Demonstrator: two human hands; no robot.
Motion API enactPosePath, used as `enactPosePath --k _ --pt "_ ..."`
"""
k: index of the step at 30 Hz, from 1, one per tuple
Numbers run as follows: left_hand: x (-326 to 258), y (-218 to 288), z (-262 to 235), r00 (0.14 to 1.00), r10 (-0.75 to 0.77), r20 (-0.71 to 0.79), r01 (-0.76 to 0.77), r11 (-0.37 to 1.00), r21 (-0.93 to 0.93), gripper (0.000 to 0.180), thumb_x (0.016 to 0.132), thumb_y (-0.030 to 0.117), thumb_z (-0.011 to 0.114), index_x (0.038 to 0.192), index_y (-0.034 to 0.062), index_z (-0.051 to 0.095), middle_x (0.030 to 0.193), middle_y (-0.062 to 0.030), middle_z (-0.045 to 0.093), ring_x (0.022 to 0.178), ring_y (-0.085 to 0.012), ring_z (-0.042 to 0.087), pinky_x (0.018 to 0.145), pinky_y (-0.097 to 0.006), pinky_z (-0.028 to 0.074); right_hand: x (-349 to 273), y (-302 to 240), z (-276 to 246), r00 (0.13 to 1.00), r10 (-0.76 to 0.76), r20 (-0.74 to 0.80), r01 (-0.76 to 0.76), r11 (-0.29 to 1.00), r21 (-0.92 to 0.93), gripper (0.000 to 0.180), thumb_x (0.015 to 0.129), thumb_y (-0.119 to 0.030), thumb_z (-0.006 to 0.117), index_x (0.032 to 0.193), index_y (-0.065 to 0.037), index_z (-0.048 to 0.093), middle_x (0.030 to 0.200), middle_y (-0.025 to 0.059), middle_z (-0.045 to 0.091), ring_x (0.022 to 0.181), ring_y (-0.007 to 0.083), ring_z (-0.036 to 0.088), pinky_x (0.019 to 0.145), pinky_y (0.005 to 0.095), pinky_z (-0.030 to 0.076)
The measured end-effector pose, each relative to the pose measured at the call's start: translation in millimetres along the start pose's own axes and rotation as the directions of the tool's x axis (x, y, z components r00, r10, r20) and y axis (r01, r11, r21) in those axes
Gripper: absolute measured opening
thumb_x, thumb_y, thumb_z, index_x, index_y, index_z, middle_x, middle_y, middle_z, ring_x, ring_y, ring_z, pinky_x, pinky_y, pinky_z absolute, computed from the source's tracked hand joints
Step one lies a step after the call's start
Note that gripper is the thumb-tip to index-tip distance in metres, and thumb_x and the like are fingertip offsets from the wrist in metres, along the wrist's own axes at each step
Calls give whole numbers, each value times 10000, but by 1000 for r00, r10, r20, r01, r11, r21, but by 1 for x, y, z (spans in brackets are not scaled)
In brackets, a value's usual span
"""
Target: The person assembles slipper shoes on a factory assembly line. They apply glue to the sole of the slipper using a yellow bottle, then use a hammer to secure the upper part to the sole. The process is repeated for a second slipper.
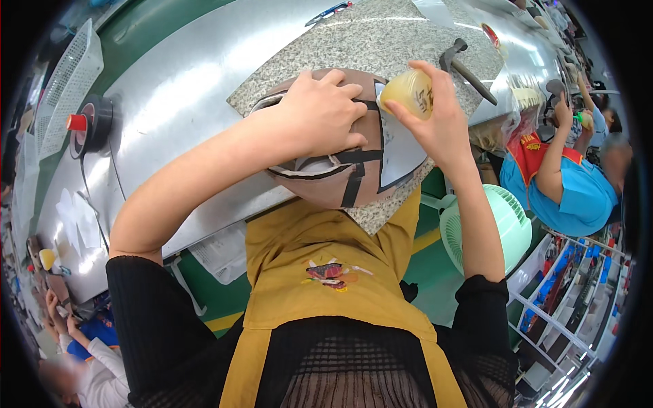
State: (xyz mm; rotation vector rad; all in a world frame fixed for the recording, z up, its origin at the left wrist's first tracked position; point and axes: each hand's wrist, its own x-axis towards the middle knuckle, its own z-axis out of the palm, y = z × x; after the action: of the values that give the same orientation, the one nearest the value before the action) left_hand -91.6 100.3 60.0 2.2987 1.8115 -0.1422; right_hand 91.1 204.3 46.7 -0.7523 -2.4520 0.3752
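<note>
While the left hand (313, 112) lies with its fingers spread wide over the top of a brown, helmet-like shell (371, 130), the right hand (442, 126) grips a rounded, yellowish translucent bottle (410, 94), thumb below and fingers curled over it, at the shell's right side. Black strips (354, 185) cross the shell beside a dark-edged, pale grey panel (401, 153). The shell sits at the near part of a speckled slab (381, 34) on the metal table (177, 68), just in front of the person's mustard apron (326, 238). Beyond the bottle, a hammer (473, 80) lies on the slab.
</note>
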Motion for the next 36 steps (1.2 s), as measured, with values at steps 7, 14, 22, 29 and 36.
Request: enactPosePath --k 7,14,22,29,36 --pt "1 2 -1 1000 -10 11 10 1000 21 488 847 492 583 1196 152 618 1314 -59 522 1240 -250 454 949 -427 427 20 5 4 998 -52 29 53 997 -59 565 774 -361 724 1244 -155 486 1131 105 558 1009 322 591 814 411 503" --pt "1 3 4 999 -34 -8 34 999 32 483 847 491 579 1191 155 624 1317 -53 520 1235 -238 459 949 -426 431 -5 -15 -24 950 51 308 -44 999 -30 578 750 -315 743 1244 -144 496 1131 110 557 1014 316 591 834 403 497" --pt "2 4 6 999 -42 10 42 998 39 485 852 503 556 1182 156 631 1337 -48 506 1247 -231 446 937 -427 441 -48 -43 -42 923 86 376 -91 996 -4 584 735 -266 755 1247 -135 506 1123 106 557 1007 302 595 814 394 503" --pt "1 4 3 999 -45 26 44 998 54 486 855 504 555 1192 160 625 1339 -46 501 1249 -231 442 913 -431 449 -36 -22 -58 964 138 227 -188 959 212 631 744 -281 765 1279 -81 497 1172 119 545 1084 250 559 939 340 438" --pt "3 4 3 1000 -20 14 20 999 30 483 856 492 568 1194 153 626 1330 -44 506 1246 -235 444 922 -427 453 28 1 -16 989 -89 119 107 983 -146 601 765 -362 731 1275 -151 493 1164 123 553 1035 315 586 837 407 497"
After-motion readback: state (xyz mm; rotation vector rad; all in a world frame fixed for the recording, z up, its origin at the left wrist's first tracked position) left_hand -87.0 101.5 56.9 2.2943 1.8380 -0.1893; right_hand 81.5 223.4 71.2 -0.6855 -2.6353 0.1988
